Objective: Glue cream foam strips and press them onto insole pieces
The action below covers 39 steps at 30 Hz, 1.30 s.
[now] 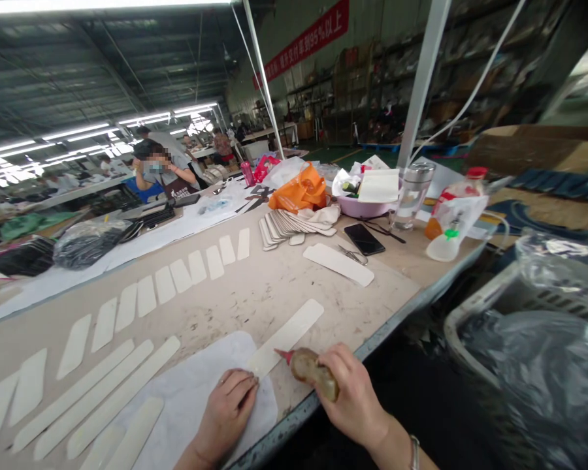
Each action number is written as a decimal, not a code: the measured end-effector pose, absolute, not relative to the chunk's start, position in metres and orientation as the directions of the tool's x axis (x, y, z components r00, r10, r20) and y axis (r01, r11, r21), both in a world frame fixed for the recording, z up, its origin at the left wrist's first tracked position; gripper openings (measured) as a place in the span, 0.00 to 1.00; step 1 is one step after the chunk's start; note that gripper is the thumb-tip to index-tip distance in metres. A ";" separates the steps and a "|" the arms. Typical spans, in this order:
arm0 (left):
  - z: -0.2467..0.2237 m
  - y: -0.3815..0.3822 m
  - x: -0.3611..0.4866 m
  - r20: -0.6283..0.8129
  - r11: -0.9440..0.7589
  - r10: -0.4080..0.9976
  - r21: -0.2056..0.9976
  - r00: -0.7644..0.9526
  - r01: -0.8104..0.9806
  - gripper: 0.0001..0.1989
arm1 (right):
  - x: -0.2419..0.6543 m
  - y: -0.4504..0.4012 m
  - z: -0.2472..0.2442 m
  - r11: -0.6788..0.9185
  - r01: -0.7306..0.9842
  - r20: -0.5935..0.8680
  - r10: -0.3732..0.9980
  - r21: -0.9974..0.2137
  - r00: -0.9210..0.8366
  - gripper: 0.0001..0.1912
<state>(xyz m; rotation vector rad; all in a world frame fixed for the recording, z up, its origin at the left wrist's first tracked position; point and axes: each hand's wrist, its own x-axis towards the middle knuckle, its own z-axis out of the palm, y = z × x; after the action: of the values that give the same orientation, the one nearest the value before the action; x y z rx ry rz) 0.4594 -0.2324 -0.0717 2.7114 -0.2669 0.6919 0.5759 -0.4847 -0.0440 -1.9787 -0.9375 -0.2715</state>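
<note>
Left hand (228, 408), curled, grip unclear, touches a white, round-ended strip (289, 333) on the table (255, 287); right hand (347, 391) grips a brown, red-tipped bottle (306, 365) near the edge (382, 335). Open room lies beyond the strip.

So we're in a big factory hall: dark roof (142, 49) up top, rows of bright strip lights (76, 132) running off to the left over long pale tables (78, 193). A red banner (308, 44) hangs on our dull green wall (367, 14), there's packed shelving (463, 72) to the right, plus green floor (336, 155) below.
</note>
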 end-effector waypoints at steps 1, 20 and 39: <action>-0.072 -0.232 0.459 0.482 -0.929 -0.096 0.271 0.871 -0.252 0.08 | 0.569 -0.481 -0.042 -0.289 0.717 0.493 0.563 -0.635 0.663 0.10; -0.074 -0.232 0.461 0.509 -0.922 -0.106 0.271 0.854 -0.276 0.08 | 0.585 -0.484 -0.048 -0.380 0.673 0.524 0.428 -0.635 0.736 0.11; -0.079 -0.226 0.460 0.529 -0.923 -0.101 0.265 0.842 -0.277 0.07 | 0.626 -0.506 -0.053 -0.550 0.493 0.546 0.078 -0.674 0.834 0.11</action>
<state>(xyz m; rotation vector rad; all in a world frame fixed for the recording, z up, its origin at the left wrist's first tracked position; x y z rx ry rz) 0.4597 -0.2258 -0.0786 2.6880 -0.2850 0.7458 0.6263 -0.5060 -0.0531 -2.1044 -0.4167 -0.5805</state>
